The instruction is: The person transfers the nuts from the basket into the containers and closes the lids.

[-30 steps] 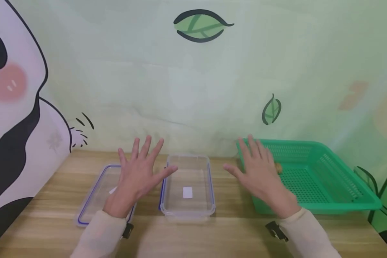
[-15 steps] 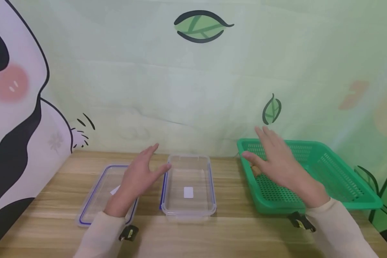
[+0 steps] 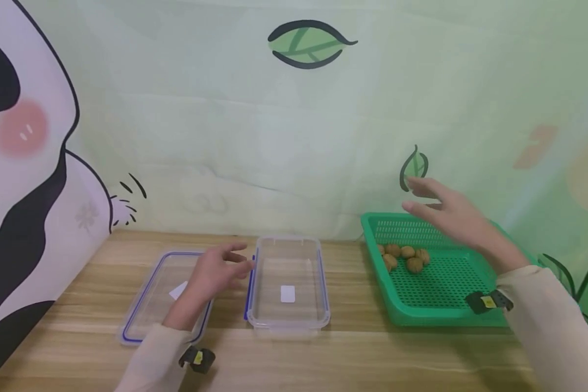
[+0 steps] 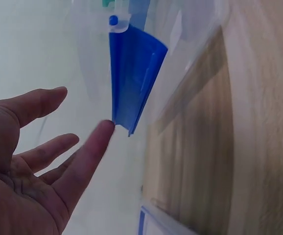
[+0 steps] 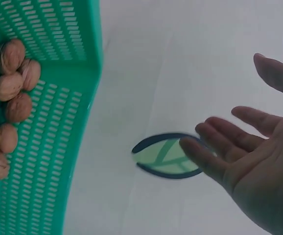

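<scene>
My left hand [image 3: 220,270] hovers over the gap between a clear lid [image 3: 144,307] and a clear plastic food box [image 3: 288,313], its fingers loosely bent and holding nothing. In the left wrist view, a fingertip overlaps the lower end of the box's blue side latch [image 4: 134,78], which hangs unfastened. My right hand [image 3: 453,215] is raised over the back of a green plastic basket [image 3: 451,318], relaxed, with nothing in it. Several walnuts [image 3: 414,265] lie in the basket's left part. The right wrist view shows walnuts [image 5: 19,107] to the left, apart from the hand.
The lid lies flat at the left of the wooden table [image 3: 284,365], with a blue seal and a white label. Box and basket stand upright with open tops. Behind the table hangs a printed backdrop [image 3: 225,136] with leaves and a panda.
Both hands were spread wide over the table. The left fingers have bent and dropped toward the box's left side. My right hand has moved right and up, uncovering the walnuts.
</scene>
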Action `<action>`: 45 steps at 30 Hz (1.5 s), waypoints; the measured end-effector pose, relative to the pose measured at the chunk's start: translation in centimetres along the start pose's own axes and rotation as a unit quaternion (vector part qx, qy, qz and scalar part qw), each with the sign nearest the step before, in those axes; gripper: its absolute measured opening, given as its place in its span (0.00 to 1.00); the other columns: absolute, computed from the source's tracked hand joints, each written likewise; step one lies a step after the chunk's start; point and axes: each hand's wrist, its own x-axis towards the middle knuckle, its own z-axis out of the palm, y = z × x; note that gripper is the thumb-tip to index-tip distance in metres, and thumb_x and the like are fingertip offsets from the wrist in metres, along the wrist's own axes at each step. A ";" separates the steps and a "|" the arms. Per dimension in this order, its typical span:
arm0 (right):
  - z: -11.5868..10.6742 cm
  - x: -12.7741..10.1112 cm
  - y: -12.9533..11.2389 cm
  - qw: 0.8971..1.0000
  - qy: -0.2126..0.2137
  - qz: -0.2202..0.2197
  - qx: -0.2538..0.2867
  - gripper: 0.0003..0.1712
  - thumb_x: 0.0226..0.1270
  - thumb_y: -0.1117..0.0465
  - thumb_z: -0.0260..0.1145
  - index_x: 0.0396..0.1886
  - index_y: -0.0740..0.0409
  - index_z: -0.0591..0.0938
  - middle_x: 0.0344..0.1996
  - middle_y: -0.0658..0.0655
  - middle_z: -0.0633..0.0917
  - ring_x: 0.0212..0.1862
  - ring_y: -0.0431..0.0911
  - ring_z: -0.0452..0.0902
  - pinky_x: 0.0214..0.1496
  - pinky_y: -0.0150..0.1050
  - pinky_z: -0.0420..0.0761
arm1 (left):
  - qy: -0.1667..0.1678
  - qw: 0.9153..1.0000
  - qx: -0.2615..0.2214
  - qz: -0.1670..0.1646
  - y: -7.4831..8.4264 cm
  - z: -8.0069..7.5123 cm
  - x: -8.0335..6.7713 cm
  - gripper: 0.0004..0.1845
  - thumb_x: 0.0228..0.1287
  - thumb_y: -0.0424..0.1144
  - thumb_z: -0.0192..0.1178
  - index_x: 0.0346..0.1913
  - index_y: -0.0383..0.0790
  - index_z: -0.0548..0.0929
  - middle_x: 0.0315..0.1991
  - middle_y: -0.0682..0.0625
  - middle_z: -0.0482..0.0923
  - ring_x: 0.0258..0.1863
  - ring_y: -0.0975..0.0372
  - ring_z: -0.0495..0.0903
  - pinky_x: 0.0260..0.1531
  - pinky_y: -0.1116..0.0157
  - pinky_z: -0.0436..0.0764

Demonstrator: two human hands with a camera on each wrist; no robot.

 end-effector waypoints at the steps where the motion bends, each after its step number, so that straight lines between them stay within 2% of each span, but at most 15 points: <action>1: -0.2 0.1 0.3 1.000 0.004 0.003 0.002 0.43 0.83 0.39 0.59 0.86 0.53 0.59 0.80 0.63 0.65 0.75 0.68 0.65 0.71 0.72 0.70 | -0.003 1.000 -0.013 -0.005 0.0 0.1 0.0 0.31 0.70 0.34 0.71 0.72 0.29 0.75 0.56 0.30 0.83 0.42 0.46 0.90 0.39 0.54 0.93; 3: -0.6 0.4 0.9 1.000 0.009 0.001 0.001 0.41 0.83 0.40 0.59 0.85 0.53 0.62 0.78 0.62 0.69 0.74 0.66 0.67 0.71 0.71 0.71 | -0.006 1.000 -0.029 -0.008 -0.1 0.3 0.1 0.30 0.70 0.33 0.71 0.72 0.29 0.76 0.54 0.30 0.84 0.42 0.45 0.90 0.37 0.55 0.93; 10: -1.5 1.3 2.6 1.000 0.010 0.007 0.011 0.38 0.83 0.41 0.61 0.81 0.57 0.68 0.72 0.64 0.77 0.74 0.63 0.68 0.73 0.72 0.67 | -0.008 0.999 -0.032 -0.009 -0.6 0.6 0.1 0.28 0.70 0.31 0.71 0.70 0.29 0.78 0.50 0.33 0.85 0.39 0.45 0.89 0.32 0.57 0.93; 15: -1.7 1.5 4.2 0.999 0.001 0.038 0.037 0.39 0.81 0.39 0.62 0.80 0.55 0.70 0.74 0.63 0.75 0.75 0.62 0.67 0.73 0.70 0.69 | -0.008 0.999 -0.037 -0.018 -0.8 0.9 0.3 0.27 0.69 0.31 0.71 0.69 0.31 0.80 0.48 0.35 0.86 0.35 0.50 0.89 0.32 0.57 0.93; 19: -1.5 1.5 5.4 0.997 -0.006 0.059 0.053 0.39 0.80 0.38 0.63 0.80 0.52 0.70 0.74 0.61 0.75 0.71 0.60 0.74 0.73 0.68 0.71 | -0.007 0.999 -0.036 -0.023 -1.0 1.1 0.4 0.26 0.69 0.30 0.71 0.69 0.31 0.80 0.46 0.36 0.86 0.34 0.53 0.89 0.33 0.58 0.93; 22: -1.3 1.5 6.2 0.997 -0.010 0.060 0.056 0.38 0.81 0.39 0.63 0.80 0.53 0.71 0.72 0.61 0.77 0.69 0.60 0.76 0.72 0.69 0.71 | -0.007 0.999 -0.044 -0.028 -1.0 1.2 0.4 0.26 0.70 0.30 0.70 0.69 0.31 0.80 0.47 0.36 0.85 0.33 0.53 0.89 0.34 0.57 0.93; 29: -1.0 1.7 7.7 0.997 -0.032 0.057 0.050 0.37 0.81 0.41 0.63 0.79 0.55 0.72 0.72 0.63 0.77 0.71 0.64 0.72 0.71 0.75 0.67 | -0.007 0.998 -0.058 -0.032 -1.1 1.4 0.3 0.26 0.70 0.30 0.70 0.69 0.31 0.80 0.49 0.35 0.84 0.33 0.54 0.88 0.37 0.56 0.93; 34: -0.6 1.8 9.0 0.996 -0.036 0.063 0.044 0.36 0.80 0.41 0.64 0.77 0.57 0.74 0.70 0.63 0.79 0.68 0.63 0.76 0.71 0.73 0.70 | -0.004 0.997 -0.068 -0.031 -1.1 1.4 0.1 0.26 0.70 0.28 0.70 0.69 0.31 0.80 0.49 0.34 0.84 0.33 0.55 0.88 0.37 0.57 0.93; 45: 0.1 1.7 11.0 0.995 -0.065 0.069 0.035 0.36 0.79 0.41 0.65 0.76 0.57 0.75 0.71 0.64 0.78 0.69 0.64 0.74 0.70 0.74 0.70 | -0.003 0.996 -0.075 -0.044 -1.3 1.3 0.1 0.26 0.69 0.28 0.69 0.70 0.33 0.80 0.48 0.36 0.83 0.31 0.56 0.88 0.38 0.57 0.93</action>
